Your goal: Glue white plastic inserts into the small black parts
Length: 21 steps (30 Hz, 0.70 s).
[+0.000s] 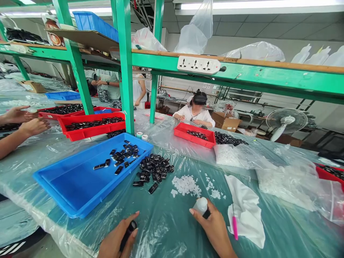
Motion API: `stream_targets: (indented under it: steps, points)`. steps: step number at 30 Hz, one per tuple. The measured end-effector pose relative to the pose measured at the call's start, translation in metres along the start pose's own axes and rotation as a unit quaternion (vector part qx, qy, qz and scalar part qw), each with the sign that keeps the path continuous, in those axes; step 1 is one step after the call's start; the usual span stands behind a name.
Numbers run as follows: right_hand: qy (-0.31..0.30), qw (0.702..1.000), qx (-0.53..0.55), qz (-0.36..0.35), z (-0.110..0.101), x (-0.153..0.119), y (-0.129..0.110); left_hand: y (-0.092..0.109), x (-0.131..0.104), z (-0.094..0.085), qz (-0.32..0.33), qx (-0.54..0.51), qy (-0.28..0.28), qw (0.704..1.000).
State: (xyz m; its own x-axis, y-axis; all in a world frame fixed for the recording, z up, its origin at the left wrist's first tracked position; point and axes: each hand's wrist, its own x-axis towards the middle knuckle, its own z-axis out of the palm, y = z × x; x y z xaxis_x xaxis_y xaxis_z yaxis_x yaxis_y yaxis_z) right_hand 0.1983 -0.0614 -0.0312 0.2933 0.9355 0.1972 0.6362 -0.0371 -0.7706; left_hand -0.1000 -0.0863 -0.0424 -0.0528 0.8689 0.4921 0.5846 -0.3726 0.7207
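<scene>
Strip lights (258, 5) are glaring over green shelving (125, 68), while a white fan (286, 121) is standing beyond the plastic-covered table (282, 236)

Work table (166, 222) under clear plastic sheeting

A blue tray (80, 179) lies near the left edge, a pile of black parts (154, 168) just beside it, then white pellets (185, 184), a white cloth (245, 208), and red trays (91, 130) toward the far edge.
</scene>
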Motion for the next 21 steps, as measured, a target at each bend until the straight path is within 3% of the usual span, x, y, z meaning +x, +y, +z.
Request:
stream_targets:
  steps: [4,9,13,21]
  points:
    - [0.018,0.999,-0.025,-0.016,0.000,0.002,-0.003,-0.002,-0.002,0.002,0.008,0.018,0.011,1.000]
    - [-0.017,0.998,-0.031,-0.058,-0.007,0.004,-0.004,-0.001,-0.003,0.004,0.032,0.033,0.006,0.999]
    - [-0.022,0.995,-0.039,-0.084,-0.021,0.007,-0.001,-0.003,-0.004,0.004,0.033,0.030,0.000,0.999]
    - [-0.002,0.988,-0.112,-0.111,-0.057,0.024,0.018,-0.008,-0.002,0.007,0.049,0.068,0.043,0.996]
